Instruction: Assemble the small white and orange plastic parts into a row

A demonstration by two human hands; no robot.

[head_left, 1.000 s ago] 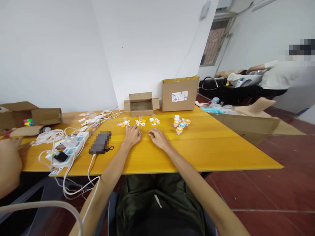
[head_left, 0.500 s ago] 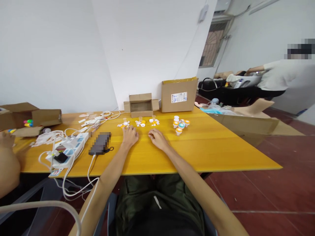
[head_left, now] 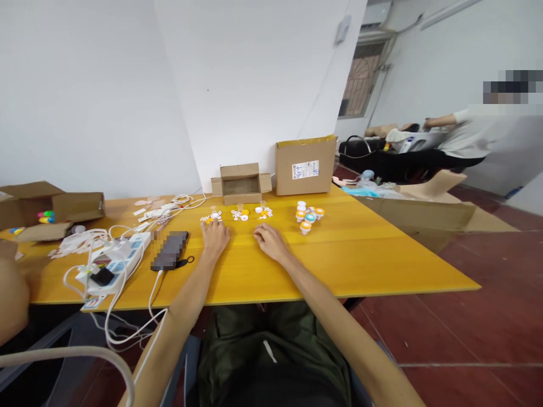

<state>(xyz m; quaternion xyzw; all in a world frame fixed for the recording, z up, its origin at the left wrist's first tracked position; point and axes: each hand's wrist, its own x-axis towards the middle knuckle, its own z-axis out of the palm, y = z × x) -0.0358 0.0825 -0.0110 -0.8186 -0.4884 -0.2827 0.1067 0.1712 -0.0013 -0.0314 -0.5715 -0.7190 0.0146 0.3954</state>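
My left hand (head_left: pixel 215 236) reaches forward over the table with its fingers stretched out and apart. Its fingertips are at the near edge of the leftmost pile of small white and orange parts (head_left: pixel 211 217); I see nothing held in it. My right hand (head_left: pixel 268 239) rests on the table to the right, fingers curled in, with no object showing in them. Beyond the hands lie a middle pile of parts (head_left: pixel 241 216) and a right-hand pile (head_left: pixel 264 212), with small clear cups (head_left: pixel 240 207) behind. Several round-topped pieces in white, orange and teal (head_left: pixel 310 217) stand further right.
An open cardboard box (head_left: pixel 241 189) and a taller carton (head_left: pixel 304 169) stand against the wall. Left are a phone (head_left: pixel 172 250), a power strip (head_left: pixel 127 260), loose white cables and another box (head_left: pixel 80 204). A person's arm (head_left: pixel 12 288) shows far left; another person (head_left: pixel 475 135) sits at right.
My left hand has shifted slightly left toward the leftmost pile, its fingers further forward. The right hand stays nearly in place. The whole view has shifted a little, and the arm at far left has drawn back.
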